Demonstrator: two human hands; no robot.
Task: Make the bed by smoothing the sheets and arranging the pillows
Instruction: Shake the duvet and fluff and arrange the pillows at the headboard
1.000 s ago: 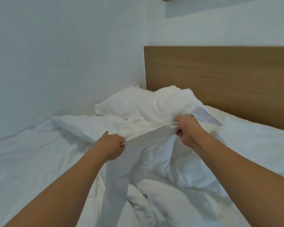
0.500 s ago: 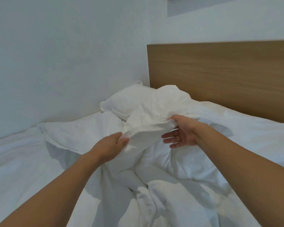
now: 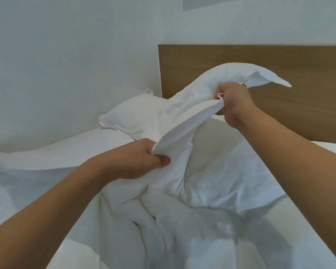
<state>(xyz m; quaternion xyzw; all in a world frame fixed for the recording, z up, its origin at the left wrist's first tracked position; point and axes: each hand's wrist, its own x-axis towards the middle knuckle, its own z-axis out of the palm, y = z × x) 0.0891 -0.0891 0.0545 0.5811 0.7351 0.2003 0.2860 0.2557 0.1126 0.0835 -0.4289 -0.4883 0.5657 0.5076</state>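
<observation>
Nearest, crumpled white sheet (image 3: 192, 220) heaped across the mattress middle, soft, light, likely limp. Left hand (image 3: 142, 162) fisted tight on the sheet's folded hem; right hand (image 3: 234, 104) clenched on the same hem, higher, toward the headboard (image 3: 279, 61). Best gripped along that hem, hands apart. Farthest, pillow (image 3: 136, 115) at the bed's head corner by the wall.

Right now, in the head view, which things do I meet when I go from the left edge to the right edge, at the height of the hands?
Pillow by the wall → left hand, gripping the white duvet → right hand, gripping the same duvet higher up → wooden headboard.
</observation>
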